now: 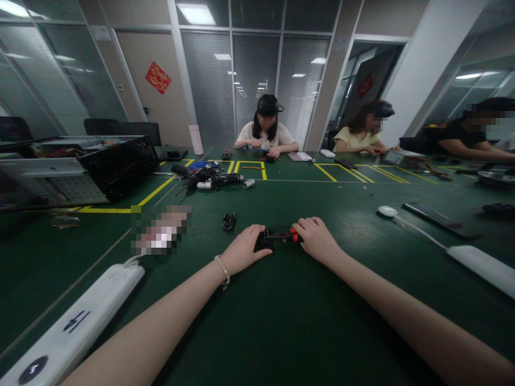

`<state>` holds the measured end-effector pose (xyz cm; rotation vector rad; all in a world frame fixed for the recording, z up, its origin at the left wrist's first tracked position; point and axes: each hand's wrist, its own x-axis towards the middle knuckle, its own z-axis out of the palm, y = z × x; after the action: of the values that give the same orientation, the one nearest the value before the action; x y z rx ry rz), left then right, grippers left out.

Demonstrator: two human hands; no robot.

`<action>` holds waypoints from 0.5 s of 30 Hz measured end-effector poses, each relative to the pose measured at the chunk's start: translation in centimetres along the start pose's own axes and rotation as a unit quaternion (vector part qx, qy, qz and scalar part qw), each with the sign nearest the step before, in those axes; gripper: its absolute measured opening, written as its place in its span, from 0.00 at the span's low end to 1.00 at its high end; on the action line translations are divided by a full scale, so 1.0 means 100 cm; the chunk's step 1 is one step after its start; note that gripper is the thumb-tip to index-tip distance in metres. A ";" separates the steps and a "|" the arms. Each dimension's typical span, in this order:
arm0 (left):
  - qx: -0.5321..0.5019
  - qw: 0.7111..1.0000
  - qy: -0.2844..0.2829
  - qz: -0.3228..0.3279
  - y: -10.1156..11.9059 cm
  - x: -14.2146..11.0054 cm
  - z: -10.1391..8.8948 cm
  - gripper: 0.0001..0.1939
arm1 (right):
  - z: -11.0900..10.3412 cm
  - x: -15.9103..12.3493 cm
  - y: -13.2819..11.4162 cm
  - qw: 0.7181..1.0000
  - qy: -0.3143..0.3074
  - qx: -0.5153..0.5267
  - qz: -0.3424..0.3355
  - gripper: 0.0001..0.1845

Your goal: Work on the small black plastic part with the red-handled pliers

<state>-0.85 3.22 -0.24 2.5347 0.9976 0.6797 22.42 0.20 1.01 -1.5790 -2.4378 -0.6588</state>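
Just above the green table, my left hand (246, 249) is closed around a small black part (264, 241), its exact kind too small to tell. Fingers of my right hand (316, 236) wrap the red handles of a pair of pliers (284, 235). The dark jaws point left and reach the black part; whether they grip it cannot be made out. A second small black piece (228, 221) lies on the table beyond my left hand.
A white power strip (92, 311) and a blurred-out phone-like object lie left. An open computer case (120, 166) stands far left, near a pile of tools and cables (205, 177). At right are a white cable device (387, 212) and a dark flat slab (436, 219). Several people sit across.
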 end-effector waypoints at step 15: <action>0.011 1.000 0.010 0.012 0.000 0.000 0.001 0.28 | 0.000 0.000 0.000 1.000 -0.013 0.003 -0.004 0.18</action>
<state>-0.80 3.25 -0.36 2.5674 0.9876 0.7058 22.40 0.20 1.01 -1.5849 -2.4637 -0.6371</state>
